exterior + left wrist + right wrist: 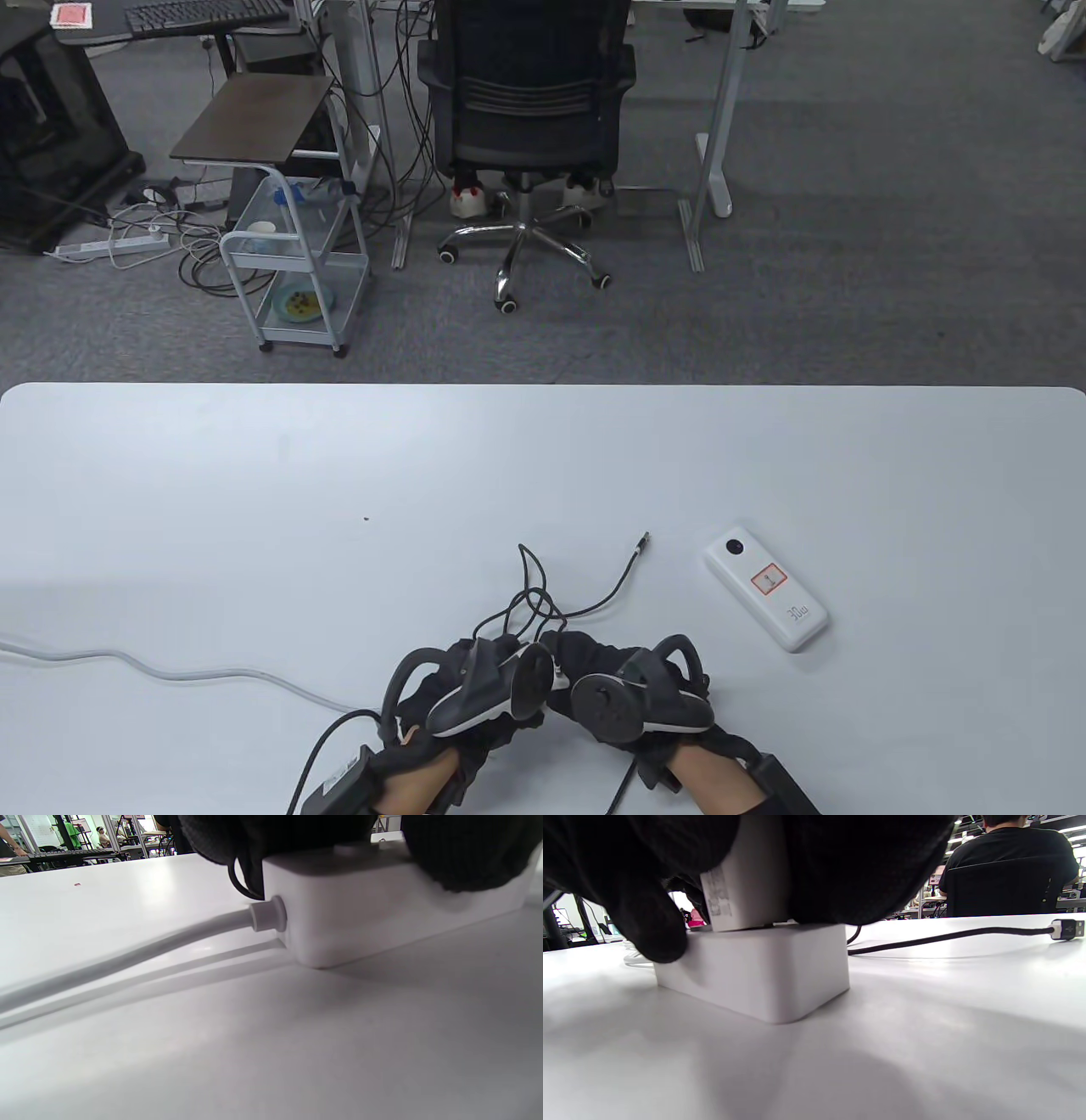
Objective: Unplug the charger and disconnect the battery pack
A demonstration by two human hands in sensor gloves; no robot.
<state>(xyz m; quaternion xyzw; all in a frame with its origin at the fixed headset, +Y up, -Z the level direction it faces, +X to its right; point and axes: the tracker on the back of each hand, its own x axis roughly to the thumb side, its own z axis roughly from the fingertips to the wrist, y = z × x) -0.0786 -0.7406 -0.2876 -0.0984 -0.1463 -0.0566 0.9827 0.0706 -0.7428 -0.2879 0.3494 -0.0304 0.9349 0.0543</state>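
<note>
1. The white table (254,475) carries everything; take the power strip (755,976) near its front edge as the landmark.
2. The power strip sits flat under both hands, its thick white cord (170,671) running off to the left.
3. The left hand (475,688) rests on top of the strip at the cord end, fingers pressing down on its upper face; it appears to steady the strip, not to hold anything.
4. The right hand (636,700) closes around the white charger (742,891), which stands upright, still seated in the strip's top.
5. The battery pack (766,588) lies flat, well to the right of the strip and farther back, with nothing plugged into it.
6. The black cable (946,935) trails from the strip toward the pack; its plug (642,541) lies loose on the table, apart from the pack.
7. Judgement: the pack looks already disconnected, and pulling the charger is the step in hand. The next move calls for a straight upward pull while the left hand keeps the strip down.
</note>
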